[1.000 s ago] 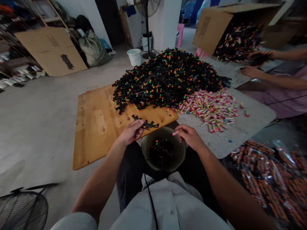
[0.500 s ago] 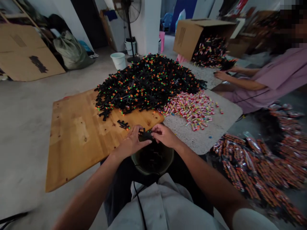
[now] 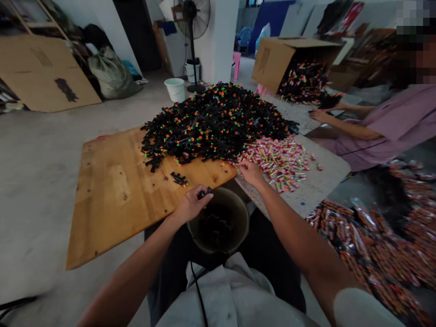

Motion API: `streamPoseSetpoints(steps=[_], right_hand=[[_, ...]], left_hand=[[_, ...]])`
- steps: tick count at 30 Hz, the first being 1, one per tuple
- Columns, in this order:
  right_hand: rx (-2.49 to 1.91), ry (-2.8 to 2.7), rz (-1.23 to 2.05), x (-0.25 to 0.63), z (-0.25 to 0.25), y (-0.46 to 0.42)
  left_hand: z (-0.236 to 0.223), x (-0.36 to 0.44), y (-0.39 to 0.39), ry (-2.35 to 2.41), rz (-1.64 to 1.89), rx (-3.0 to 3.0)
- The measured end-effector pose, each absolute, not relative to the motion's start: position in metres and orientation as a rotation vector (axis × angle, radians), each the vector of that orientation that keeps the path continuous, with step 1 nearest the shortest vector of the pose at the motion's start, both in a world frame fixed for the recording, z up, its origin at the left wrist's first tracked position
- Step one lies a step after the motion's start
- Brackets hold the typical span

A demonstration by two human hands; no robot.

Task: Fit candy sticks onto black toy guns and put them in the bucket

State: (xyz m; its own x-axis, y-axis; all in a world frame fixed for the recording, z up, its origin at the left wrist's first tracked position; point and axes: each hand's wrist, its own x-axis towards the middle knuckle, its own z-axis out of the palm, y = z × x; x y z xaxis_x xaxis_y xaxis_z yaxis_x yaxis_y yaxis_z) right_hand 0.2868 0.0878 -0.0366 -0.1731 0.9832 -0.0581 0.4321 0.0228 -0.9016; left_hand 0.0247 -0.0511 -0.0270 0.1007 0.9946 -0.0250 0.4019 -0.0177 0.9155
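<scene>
My left hand [image 3: 192, 205] is closed on a small black plastic piece [image 3: 205, 193] at the rim of a dark bucket [image 3: 238, 236] between my knees. My right hand [image 3: 250, 172] reaches to the near edge of a heap of pink wrapped candies [image 3: 277, 159], fingers curled down on them; what it holds is not visible. A big pile of black pieces with orange and green tips [image 3: 218, 122] covers the back of a wooden board [image 3: 119, 195]. One loose black piece [image 3: 179, 179] lies on the board near my left hand.
Another person in a purple shirt [image 3: 398, 122] works at the right by an open cardboard box [image 3: 282, 59] of candies. Bagged packets [image 3: 374, 245] lie on the floor at right. A white bucket [image 3: 176, 89], a standing fan [image 3: 192, 27] and a sack [image 3: 112, 75] stand behind.
My right hand left the black piece over the bucket and moved forward to the candy heap. My left hand stayed at the bucket rim, still gripping the piece.
</scene>
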Motion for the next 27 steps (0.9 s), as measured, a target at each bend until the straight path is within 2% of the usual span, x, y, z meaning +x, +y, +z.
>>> streamPoseSetpoints(steps=[6,10,14,17,22,27], right_hand=[[-1.755,-1.950,0.734,0.292,-0.046,0.102],[-1.864,-2.276,0.369,0.299,-0.049,0.102],[-1.958,-2.290,0.314,0.310,-0.047,0.098],[-1.907,-1.974,0.538,0.310,-0.042,0.079],[-1.190,-1.329,1.293,0.284,-0.029,0.025],[-0.933,-1.029,1.671,0.255,-0.006,-0.015]], left_hand=[[-0.010,0.024,-0.055,1.300,0.920,1.365],[-0.005,0.027,-0.055,1.269,0.917,1.336],[-0.003,0.028,-0.055,1.276,0.910,1.343],[-0.002,0.030,-0.056,1.272,0.912,1.349],[0.001,0.038,-0.054,1.298,0.953,1.483],[0.001,0.047,-0.054,1.238,0.876,1.623]])
